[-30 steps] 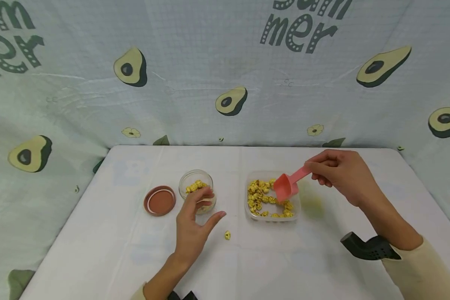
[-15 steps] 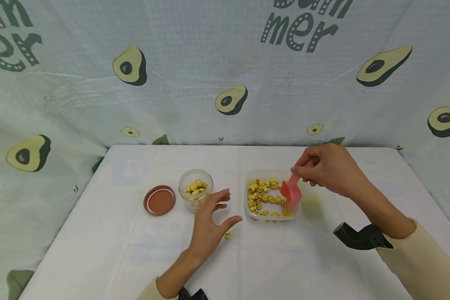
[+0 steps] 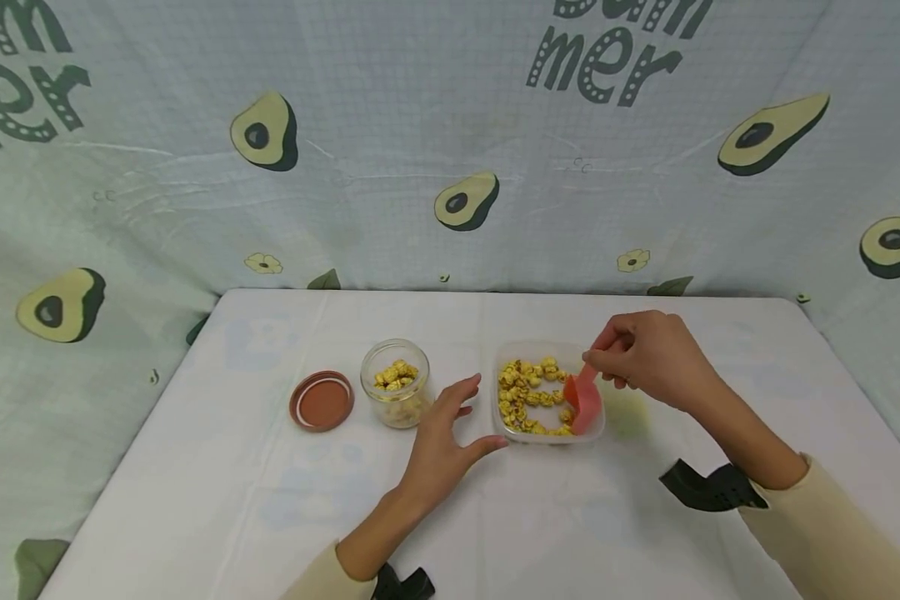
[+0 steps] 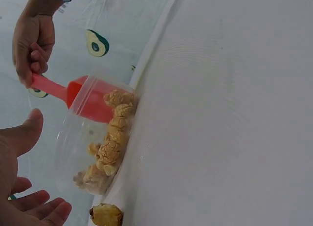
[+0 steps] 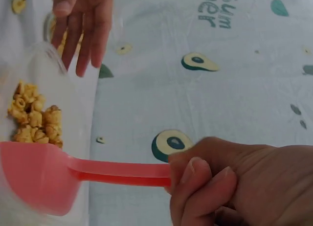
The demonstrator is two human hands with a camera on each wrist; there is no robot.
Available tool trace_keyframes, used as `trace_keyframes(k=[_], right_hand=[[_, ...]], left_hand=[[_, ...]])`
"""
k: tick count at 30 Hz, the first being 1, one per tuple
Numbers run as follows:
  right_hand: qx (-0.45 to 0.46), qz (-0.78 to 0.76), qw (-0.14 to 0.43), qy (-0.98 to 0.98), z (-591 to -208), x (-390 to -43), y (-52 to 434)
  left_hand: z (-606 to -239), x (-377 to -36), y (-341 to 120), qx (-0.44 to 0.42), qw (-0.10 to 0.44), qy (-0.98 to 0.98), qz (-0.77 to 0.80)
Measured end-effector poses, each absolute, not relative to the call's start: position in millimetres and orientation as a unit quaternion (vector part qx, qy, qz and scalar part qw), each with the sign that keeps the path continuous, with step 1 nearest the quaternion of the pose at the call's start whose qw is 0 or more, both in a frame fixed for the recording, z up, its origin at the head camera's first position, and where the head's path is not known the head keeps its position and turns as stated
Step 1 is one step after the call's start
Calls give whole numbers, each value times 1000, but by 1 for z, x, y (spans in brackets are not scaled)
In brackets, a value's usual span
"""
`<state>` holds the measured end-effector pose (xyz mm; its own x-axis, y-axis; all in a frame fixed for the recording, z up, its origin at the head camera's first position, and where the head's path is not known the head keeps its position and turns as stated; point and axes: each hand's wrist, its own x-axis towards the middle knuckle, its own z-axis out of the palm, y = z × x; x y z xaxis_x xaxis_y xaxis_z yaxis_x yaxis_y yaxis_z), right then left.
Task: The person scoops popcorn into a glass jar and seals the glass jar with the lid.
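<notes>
My right hand [image 3: 648, 354] pinches the handle of a pink scoop [image 5: 39, 174], whose bowl is down inside a clear plastic container [image 3: 499, 417] on its right side. Yellow popcorn [image 3: 525, 396] lies in that container, mostly along the left and near sides. My left hand [image 3: 442, 450] is just left of the container, thumb and fingers spread apart, holding nothing. Behind the left hand stands a glass jar [image 3: 401, 408] with popcorn in it, its mouth uncovered. A loose popcorn piece [image 4: 106, 214] lies on the table, hidden behind the left hand in the head view.
A brown round lid [image 3: 322, 402] lies left of the jar. All of it stands on a white-covered table [image 3: 270, 517]. Behind the table hangs a pale curtain [image 3: 390, 108] printed with avocados.
My left hand has moved right, from in front of the jar to beside the container. The right hand has lowered the scoop into the container's right side, with its handle now steeper.
</notes>
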<state>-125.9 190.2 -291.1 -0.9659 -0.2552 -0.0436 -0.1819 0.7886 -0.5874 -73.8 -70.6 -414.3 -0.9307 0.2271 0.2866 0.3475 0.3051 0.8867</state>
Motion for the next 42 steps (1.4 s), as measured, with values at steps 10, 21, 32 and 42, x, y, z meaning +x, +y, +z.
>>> trace_keyframes(k=[10,21,32,42], right_hand=[[-42,-363,-32,930,-314,-101,210],[-34,-370,-49,927,-318,-98,205],[43,-450,-22,892,-354,-91,210],[35,-476,3,878,-369,-93,201]], left_hand=[[-422,-82,-63,-197,33,-811,-550],[-426,-83,-58,-205,13,-812,-546],[-425,-85,-55,-206,12,-824,-528],[-426,-87,-54,-199,5,-815,-543]])
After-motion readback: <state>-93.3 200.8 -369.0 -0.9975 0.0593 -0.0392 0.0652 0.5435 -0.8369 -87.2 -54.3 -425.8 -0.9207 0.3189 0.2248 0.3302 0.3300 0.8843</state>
